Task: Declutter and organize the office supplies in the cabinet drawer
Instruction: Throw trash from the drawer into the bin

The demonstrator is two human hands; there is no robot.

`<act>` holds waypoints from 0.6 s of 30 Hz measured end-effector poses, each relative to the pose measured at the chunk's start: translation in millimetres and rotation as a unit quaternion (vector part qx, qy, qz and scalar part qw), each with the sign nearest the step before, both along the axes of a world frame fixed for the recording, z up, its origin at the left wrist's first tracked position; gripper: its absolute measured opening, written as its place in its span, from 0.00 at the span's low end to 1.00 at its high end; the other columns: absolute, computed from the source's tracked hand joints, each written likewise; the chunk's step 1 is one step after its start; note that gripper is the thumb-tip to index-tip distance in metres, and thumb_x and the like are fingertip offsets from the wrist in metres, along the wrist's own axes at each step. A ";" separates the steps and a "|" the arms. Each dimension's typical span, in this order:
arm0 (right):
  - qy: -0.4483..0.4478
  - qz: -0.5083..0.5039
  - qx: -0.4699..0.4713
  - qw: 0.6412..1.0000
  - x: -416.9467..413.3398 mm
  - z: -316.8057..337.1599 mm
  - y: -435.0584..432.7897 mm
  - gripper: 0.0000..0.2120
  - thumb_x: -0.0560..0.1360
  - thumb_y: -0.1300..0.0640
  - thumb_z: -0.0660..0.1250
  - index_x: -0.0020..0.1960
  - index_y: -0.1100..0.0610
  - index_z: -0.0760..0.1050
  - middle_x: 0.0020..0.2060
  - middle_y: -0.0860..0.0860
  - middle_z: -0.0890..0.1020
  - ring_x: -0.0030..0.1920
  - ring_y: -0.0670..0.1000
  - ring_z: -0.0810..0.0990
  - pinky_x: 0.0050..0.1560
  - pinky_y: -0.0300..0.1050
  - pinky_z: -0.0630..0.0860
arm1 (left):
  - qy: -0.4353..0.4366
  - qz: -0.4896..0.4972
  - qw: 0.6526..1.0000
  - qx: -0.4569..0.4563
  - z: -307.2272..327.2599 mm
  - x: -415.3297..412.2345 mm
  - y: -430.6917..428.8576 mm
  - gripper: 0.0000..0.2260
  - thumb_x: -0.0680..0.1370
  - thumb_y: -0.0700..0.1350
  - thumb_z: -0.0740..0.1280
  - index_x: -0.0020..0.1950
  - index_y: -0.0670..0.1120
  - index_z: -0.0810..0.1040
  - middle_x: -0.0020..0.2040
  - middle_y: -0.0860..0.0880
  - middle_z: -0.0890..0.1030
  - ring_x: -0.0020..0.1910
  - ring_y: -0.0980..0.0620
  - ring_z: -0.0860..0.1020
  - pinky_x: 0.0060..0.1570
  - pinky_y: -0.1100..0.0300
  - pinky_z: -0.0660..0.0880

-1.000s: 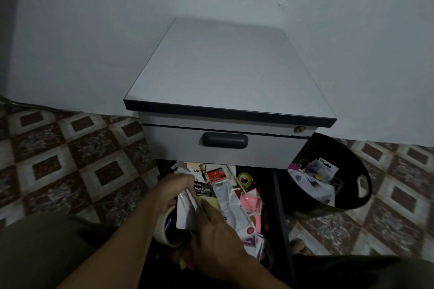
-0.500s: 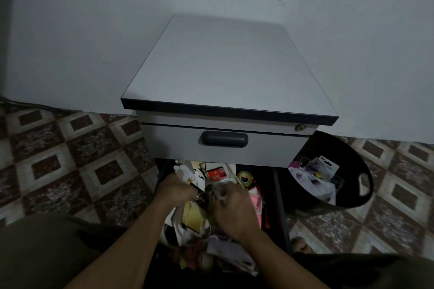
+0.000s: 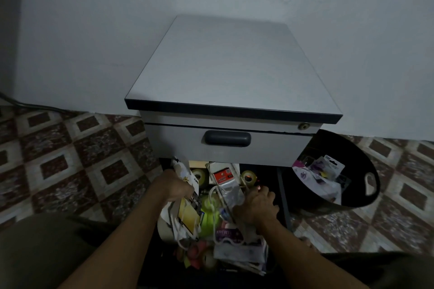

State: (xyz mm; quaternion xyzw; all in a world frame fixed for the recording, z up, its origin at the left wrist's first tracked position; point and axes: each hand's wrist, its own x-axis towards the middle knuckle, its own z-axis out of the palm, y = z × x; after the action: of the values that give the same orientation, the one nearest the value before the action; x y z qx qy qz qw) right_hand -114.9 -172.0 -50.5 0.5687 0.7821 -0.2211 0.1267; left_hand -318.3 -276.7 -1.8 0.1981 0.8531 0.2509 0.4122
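Head view: the drawer (image 3: pixel 284 197) stands pulled out below the cabinet (image 3: pixel 234 73), heaped with supplies from its back edge to its front. The left hand (image 3: pixel 175 186), at the drawer's left edge, has its fingers clamped round a sheaf of packets (image 3: pixel 187 214), lifted partly clear of the heap, probably to sort them or throw them out as a batch. The right hand (image 3: pixel 254 206) is sunk into the clutter near the right edge, just beside a clear bag (image 3: pixel 229 195). Its fingers curl downward, but whether they grip anything cannot be told. Two tape rolls (image 3: pixel 199 175) lie along the back edge. The bin (image 3: pixel 352 148), holding packaging, sits just beside the drawer's right edge, within easy reach for rubbish.
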 end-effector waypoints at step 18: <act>0.133 -0.043 -0.123 0.983 11.8 46.2 38.0 0.15 0.79 0.57 0.60 0.55 0.68 0.76 0.48 0.60 0.78 0.41 0.52 0.75 0.34 0.41 0.68 | 0.021 -0.062 0.998 0.011 31.9 -8.7 -12.3 0.06 0.75 0.40 0.73 0.43 0.41 0.76 0.43 0.46 0.73 0.35 0.54 0.71 0.29 0.65 0.69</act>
State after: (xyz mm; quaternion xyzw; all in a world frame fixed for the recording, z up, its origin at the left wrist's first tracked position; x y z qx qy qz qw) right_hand -103.1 -134.0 -4.3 0.5479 0.7335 -0.3940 0.0810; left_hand -327.0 -289.0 30.0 0.2604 0.8449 0.2296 0.4070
